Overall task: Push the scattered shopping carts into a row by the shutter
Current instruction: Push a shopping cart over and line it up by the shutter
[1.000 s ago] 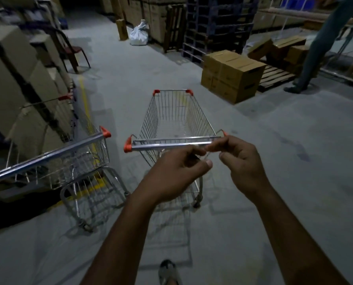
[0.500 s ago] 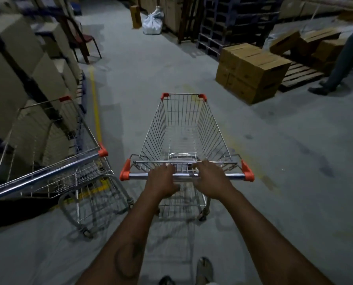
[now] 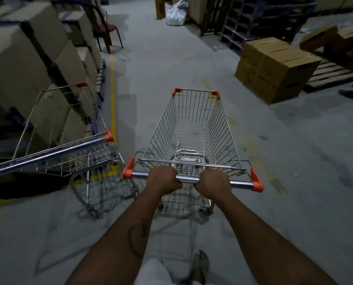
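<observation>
Head view, looking down a dim warehouse aisle over two bare forearms. The left hand [image 3: 162, 179] and the right hand [image 3: 212, 183] sit side by side near the middle of the chrome handle bar [image 3: 186, 179] of a silver wire shopping cart with orange corner caps [image 3: 194, 128]; the fingers of each are curled over the bar and wrapped round it, knuckles up, with a short stretch of bare tube showing between the two fists. The cart stands on the grey concrete floor [image 3: 284, 161] directly ahead of the person, its empty basket pointing up the aisle.

Just beside it on the left stands a second silver wire cart with orange handle ends [image 3: 68, 145], angled so its handle runs toward the lower left; the two carts are close but whether they touch cannot be told. Behind that cart rise stacked beige cardboard cartons [image 3: 27, 54], and a yellow painted line [image 3: 112, 95] runs along the floor next to them. To the right of the aisle sits a block of brown cardboard boxes [image 3: 274, 66] beside a wooden pallet [image 3: 332, 77]. Farther up are a dark red chair [image 3: 103, 27] and a white plastic sack [image 3: 176, 13]. A sandalled foot [image 3: 200, 264] shows at the bottom edge.
</observation>
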### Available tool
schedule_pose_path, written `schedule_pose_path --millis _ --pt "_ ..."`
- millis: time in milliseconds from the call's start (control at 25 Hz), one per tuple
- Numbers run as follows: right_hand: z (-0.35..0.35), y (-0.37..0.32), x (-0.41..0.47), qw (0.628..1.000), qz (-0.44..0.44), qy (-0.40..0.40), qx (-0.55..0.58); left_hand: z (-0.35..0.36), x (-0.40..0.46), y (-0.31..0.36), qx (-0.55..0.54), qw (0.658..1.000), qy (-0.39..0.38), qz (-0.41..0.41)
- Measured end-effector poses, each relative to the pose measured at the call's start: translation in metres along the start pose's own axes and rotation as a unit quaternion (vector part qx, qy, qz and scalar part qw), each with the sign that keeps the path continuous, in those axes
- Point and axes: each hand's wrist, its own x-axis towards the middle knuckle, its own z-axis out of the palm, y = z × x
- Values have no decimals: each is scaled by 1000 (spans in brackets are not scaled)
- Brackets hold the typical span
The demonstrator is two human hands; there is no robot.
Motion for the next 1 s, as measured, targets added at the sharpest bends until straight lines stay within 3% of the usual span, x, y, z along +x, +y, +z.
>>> schedule_pose_path --millis 360,520,720,1000 --pt "17 -18 -153 995 94 -20 -23 25 -127 27 -3 991 -33 127" --pt "39 -53 -258 988 153 -15 -14 44 -222 27 18 985 -15 173" --pt "59 -110 -394 976 212 -25 35 60 -337 29 39 980 -63 183" --pt "85 -150 -568 961 274 -22 38 90 -483 54 79 961 -43 262"
